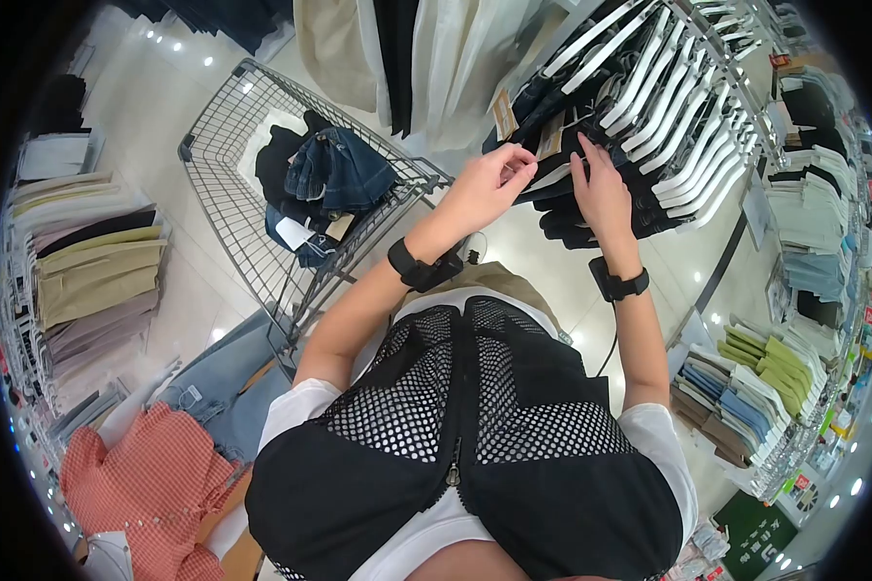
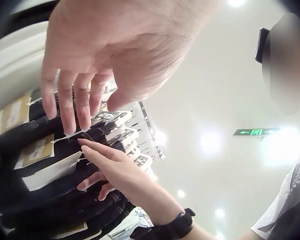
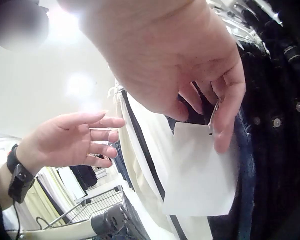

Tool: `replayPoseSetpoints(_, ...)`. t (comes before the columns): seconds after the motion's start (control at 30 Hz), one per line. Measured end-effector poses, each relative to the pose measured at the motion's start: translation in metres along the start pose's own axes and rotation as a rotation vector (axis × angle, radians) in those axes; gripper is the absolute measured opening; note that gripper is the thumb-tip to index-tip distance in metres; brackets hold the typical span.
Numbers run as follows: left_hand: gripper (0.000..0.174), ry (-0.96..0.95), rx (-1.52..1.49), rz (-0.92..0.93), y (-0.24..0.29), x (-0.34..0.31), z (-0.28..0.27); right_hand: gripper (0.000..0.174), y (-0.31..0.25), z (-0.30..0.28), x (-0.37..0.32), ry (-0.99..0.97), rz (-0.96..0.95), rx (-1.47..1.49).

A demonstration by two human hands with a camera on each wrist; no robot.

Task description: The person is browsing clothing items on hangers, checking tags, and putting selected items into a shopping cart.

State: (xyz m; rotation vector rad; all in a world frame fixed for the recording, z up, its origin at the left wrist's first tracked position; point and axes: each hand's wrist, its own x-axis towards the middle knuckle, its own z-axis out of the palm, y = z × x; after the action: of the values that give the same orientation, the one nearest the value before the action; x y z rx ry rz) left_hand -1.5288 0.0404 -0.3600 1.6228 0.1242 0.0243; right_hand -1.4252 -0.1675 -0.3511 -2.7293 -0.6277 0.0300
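Observation:
Dark denim garments (image 1: 567,225) hang on white hangers (image 1: 683,160) in front of me. My left hand (image 1: 484,189) hovers at the near side of the rack with loosely bent fingers and nothing in them. Reaching in among the garments, my right hand (image 1: 606,198) has its fingers extended. In the right wrist view its fingertip overlaps the top of a white hang tag (image 3: 202,172), beside the tag's string. Brown paper tags (image 2: 37,151) hang close by in the left wrist view.
A wire shopping cart (image 1: 225,184) stands to the left, with folded jeans (image 1: 334,169) and other clothes inside. Pale trousers (image 1: 446,73) hang ahead. Racks of folded trousers (image 1: 102,281) line the left, and shirts (image 1: 765,363) hang to the right.

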Motion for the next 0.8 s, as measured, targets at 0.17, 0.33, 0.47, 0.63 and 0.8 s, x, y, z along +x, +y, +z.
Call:
replayPoseSetpoints(0.17,0.030,0.003,0.044,-0.037,-0.020,0.000,0.024,0.043,-0.001,-0.012,0.003,-0.097,0.060,0.030)
replayPoseSetpoints(0.33,0.028,0.067,0.254,0.029,-0.025,0.009,0.054,0.041,0.020,-0.007,0.002,-0.076,-0.029,0.012)
replayPoseSetpoints(0.47,0.029,0.174,0.475,0.201,-0.039,0.034,0.067,0.039,0.029,-0.011,0.001,-0.025,-0.116,0.003)
replayPoseSetpoints(0.63,0.055,0.128,0.775,0.150,-0.049,0.063,0.087,0.038,0.050,-0.007,0.000,0.010,-0.148,0.015)
replayPoseSetpoints(0.8,0.072,0.107,0.682,0.175,-0.052,0.087,0.106,0.030,0.055,-0.012,0.001,-0.015,-0.118,0.184)
